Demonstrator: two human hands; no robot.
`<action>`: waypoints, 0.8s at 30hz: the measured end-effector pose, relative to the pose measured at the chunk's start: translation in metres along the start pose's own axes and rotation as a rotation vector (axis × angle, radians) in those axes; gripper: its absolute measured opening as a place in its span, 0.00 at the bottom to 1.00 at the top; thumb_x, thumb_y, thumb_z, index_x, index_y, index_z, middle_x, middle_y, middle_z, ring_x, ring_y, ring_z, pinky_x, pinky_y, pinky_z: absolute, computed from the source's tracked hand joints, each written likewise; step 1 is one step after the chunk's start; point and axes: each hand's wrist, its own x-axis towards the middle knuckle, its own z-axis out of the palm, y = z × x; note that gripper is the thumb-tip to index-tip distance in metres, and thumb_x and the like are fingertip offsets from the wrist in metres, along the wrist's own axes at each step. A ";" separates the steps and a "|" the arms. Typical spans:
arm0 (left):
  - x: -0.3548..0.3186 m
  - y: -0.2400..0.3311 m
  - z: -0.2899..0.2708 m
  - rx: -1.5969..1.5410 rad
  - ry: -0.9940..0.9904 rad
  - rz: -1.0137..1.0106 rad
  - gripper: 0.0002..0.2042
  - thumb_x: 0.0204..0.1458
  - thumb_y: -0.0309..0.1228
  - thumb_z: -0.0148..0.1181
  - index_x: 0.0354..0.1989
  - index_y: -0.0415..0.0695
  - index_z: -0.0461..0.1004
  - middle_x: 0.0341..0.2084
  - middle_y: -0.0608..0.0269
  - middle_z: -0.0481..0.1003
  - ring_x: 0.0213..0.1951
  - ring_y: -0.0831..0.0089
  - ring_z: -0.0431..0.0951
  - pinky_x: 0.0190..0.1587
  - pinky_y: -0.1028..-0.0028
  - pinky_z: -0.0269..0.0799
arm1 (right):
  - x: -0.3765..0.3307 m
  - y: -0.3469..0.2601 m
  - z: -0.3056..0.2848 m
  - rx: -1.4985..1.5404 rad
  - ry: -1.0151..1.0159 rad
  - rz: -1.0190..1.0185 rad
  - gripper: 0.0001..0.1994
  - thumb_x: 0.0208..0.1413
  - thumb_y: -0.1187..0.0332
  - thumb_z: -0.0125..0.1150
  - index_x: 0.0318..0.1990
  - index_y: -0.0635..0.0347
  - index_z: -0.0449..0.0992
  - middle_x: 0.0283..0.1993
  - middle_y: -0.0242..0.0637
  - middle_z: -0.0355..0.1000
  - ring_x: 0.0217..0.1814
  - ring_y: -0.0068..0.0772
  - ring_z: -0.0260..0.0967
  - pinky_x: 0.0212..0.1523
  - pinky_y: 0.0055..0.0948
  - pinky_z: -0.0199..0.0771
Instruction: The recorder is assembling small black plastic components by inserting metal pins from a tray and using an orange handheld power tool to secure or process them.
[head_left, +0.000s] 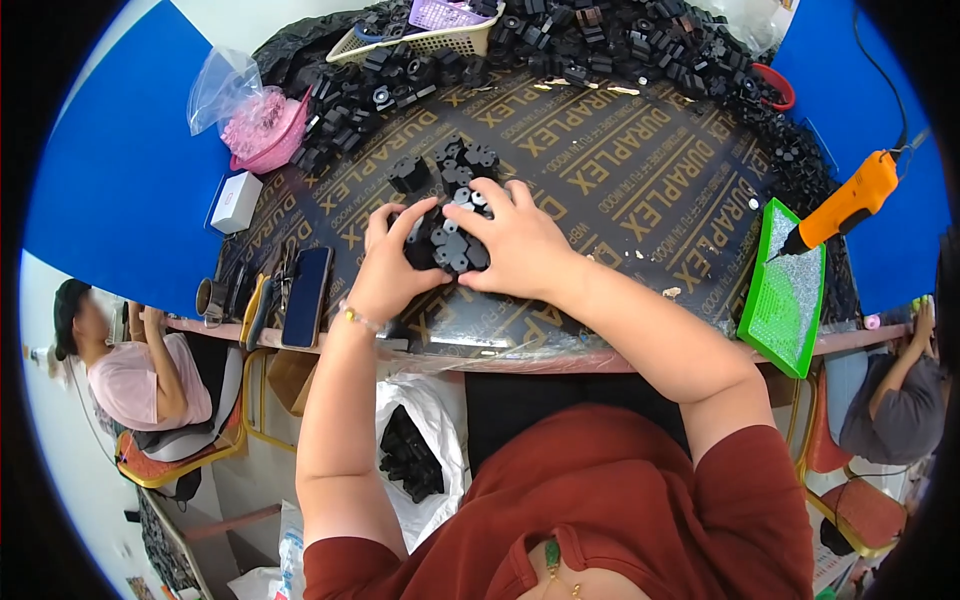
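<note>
A cluster of small black plastic parts [452, 205] lies on the dark printed tabletop [620, 190] in front of me. My left hand [388, 262] curls around the cluster's left side, fingers on the parts. My right hand [512, 240] rests on its right side, fingers spread over the parts and pressing on them. More of the same black parts [470, 160] sit just beyond my fingers. A large heap of black parts [600, 45] fills the far edge of the table.
An orange power screwdriver [850, 203] hangs over a green tray [790, 290] at right. A phone [306, 296], tools and a white box [236, 202] lie at left, near a pink bowl [270, 135] and bag. A basket [425, 35] stands at the back. Other people sit at both sides.
</note>
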 end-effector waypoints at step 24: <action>-0.240 -0.010 -0.060 -0.186 -0.514 -0.592 0.22 0.49 0.40 0.73 0.49 0.39 0.80 0.38 0.60 0.83 0.37 0.74 0.79 0.41 0.71 0.74 | -0.009 -0.117 0.049 0.431 -0.403 -0.534 0.44 0.40 0.53 0.76 0.67 0.56 0.66 0.73 0.56 0.54 0.71 0.59 0.57 0.69 0.52 0.62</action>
